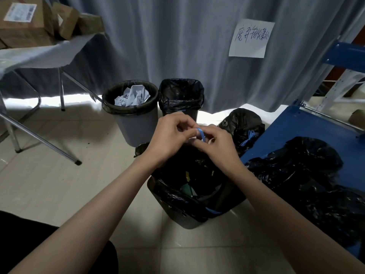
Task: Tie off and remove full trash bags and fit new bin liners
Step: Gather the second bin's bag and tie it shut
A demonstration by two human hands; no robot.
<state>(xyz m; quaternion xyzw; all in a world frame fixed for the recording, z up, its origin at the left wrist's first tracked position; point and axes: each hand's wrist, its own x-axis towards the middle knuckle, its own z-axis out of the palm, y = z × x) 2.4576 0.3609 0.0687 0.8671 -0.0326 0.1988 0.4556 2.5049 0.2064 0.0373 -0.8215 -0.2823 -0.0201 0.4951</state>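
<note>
Head view: both hands meet above a lined bin, working a blue drawstring.
Drawstring [201, 133]: blue strip, pinched between the fingertips of both hands, looped over the right index finger.
Left hand [169, 138]: fingers curled, thumb and forefinger clamped on the drawstring.
Right hand [218, 144]: fingers curled, gripping the same strip from the other side.
Near bin [177, 212]: directly below the fingers; black liner [171, 192] open, scraps inside.
Tied bag [242, 127]: black, just right of the fingers, blue tie knotted.
Loose bags [308, 175]: black, on a blue platform, farther right.
Far bins: beyond the fingers; round bin [136, 125] holds crumpled paper [132, 96], square bin [180, 95] is freshly lined.
Paper sign [250, 38]: handwritten characters on the curtain, not clearly legible.
Boxes [25, 22]: cardboard, one with a printed label too small to read.
</note>
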